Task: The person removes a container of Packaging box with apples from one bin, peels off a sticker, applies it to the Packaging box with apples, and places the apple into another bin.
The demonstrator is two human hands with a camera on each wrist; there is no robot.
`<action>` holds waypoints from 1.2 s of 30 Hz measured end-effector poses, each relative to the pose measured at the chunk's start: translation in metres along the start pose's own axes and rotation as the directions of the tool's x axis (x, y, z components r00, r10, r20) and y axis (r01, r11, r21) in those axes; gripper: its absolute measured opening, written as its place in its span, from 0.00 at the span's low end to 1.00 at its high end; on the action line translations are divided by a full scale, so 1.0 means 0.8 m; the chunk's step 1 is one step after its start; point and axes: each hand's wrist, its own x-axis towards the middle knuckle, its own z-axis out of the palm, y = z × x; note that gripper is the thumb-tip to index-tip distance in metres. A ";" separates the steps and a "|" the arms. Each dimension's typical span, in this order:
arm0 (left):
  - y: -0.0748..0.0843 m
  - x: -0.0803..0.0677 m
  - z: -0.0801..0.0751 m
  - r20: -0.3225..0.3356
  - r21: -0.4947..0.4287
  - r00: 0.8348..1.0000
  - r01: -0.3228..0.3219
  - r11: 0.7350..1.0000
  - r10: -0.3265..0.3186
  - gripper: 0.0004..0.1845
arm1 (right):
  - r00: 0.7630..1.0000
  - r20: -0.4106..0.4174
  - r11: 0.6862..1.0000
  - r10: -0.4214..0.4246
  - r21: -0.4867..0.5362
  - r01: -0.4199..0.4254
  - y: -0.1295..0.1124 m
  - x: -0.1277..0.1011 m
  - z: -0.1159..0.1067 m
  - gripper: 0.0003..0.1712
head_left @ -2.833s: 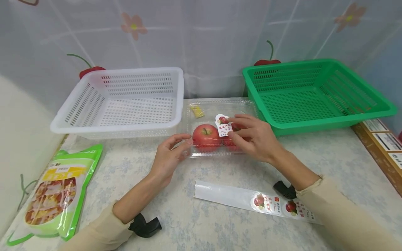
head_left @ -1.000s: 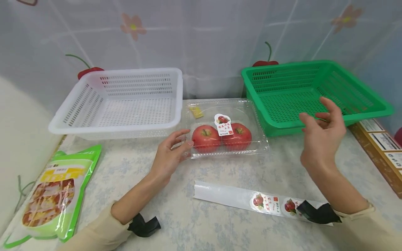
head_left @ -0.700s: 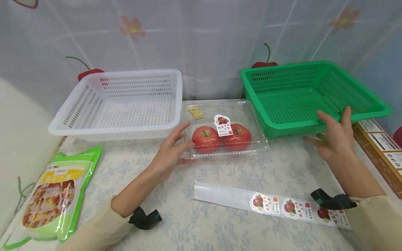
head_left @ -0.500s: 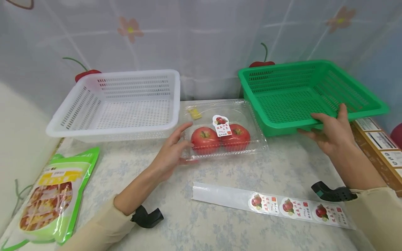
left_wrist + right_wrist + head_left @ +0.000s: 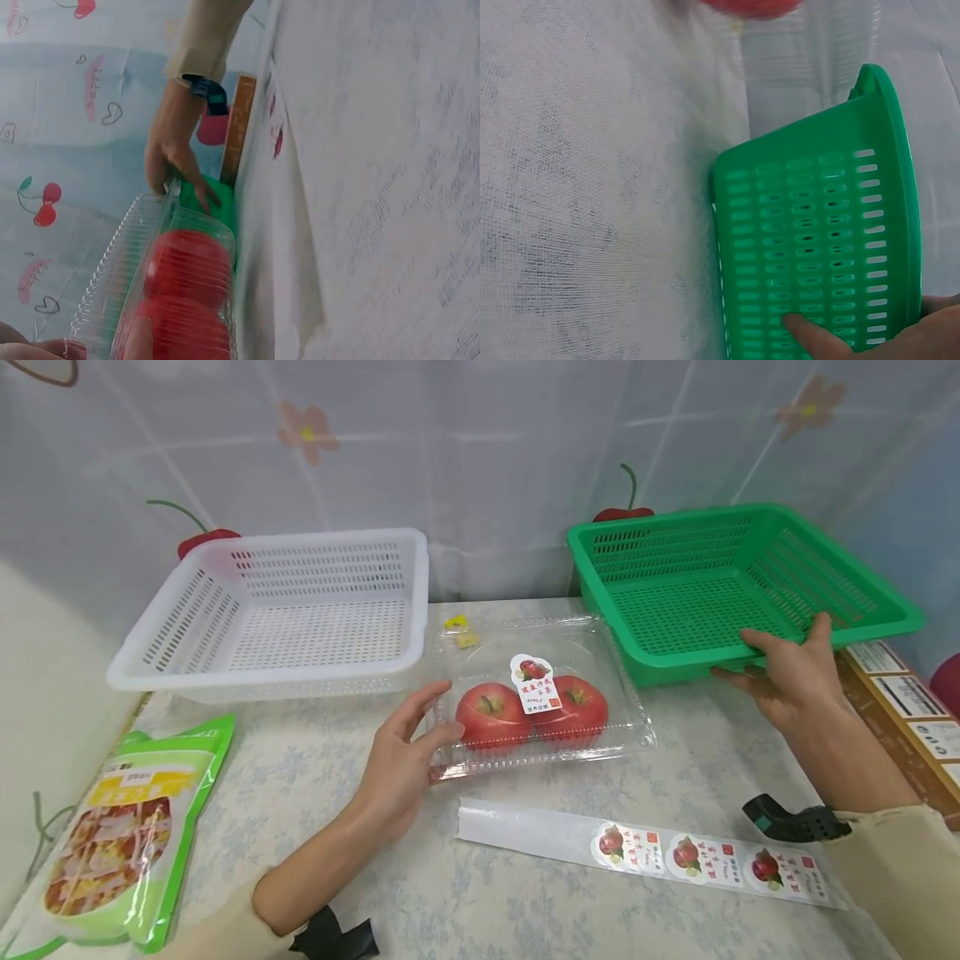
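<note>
A clear clamshell box [image 5: 570, 639] holds two red apples [image 5: 491, 717] under a fruit sticker [image 5: 536, 682]. My left hand [image 5: 435, 718] grips the box's left edge, fingers on the lid and thumb at the rim, and the box tilts slightly off the table. In the left wrist view the box [image 5: 127, 262] and apples [image 5: 191, 266] fill the lower left. My right hand [image 5: 772, 652] holds the front rim of the green basket [image 5: 675, 602], thumb on top and fingers beneath. A fingertip [image 5: 817, 337] presses the green basket's wall [image 5: 817, 225] in the right wrist view.
A white basket [image 5: 300, 627] stands at the back left. A strip of fruit stickers [image 5: 645, 852] lies on the table in front of the box. A green snack bag [image 5: 127, 827] lies at the left edge; a cardboard box [image 5: 900, 685] lies right of the green basket.
My right hand left the sticker on the lid, swung right and took hold of the green basket's rim. The left hand has drawn the apple box nearer and raised it a little.
</note>
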 end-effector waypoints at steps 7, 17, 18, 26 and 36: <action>0.009 -0.026 0.005 0.016 -0.061 1.000 0.022 0.998 -0.021 0.27 | 1.000 -0.023 1.000 0.007 -0.004 -0.007 0.002 0.000 -0.003 0.60; 0.014 -0.052 -0.005 0.005 -0.084 0.999 0.032 0.996 -0.031 0.28 | 1.000 -0.024 0.999 -0.001 -0.044 0.000 0.006 -0.005 0.001 0.60; 0.016 -0.054 -0.006 0.008 -0.085 0.999 0.033 0.996 -0.033 0.28 | 1.000 -0.024 0.999 -0.005 -0.046 0.004 0.006 -0.005 0.001 0.60; 0.030 -0.065 -0.001 0.064 -0.142 0.998 0.000 0.990 0.009 0.27 | 1.000 -0.022 0.997 -0.009 -0.077 0.008 0.005 -0.007 -0.004 0.60; 0.059 -0.028 0.022 0.091 -0.247 0.988 -0.099 0.964 0.125 0.28 | 0.998 0.040 0.983 0.046 -0.177 -0.038 0.001 -0.005 -0.007 0.61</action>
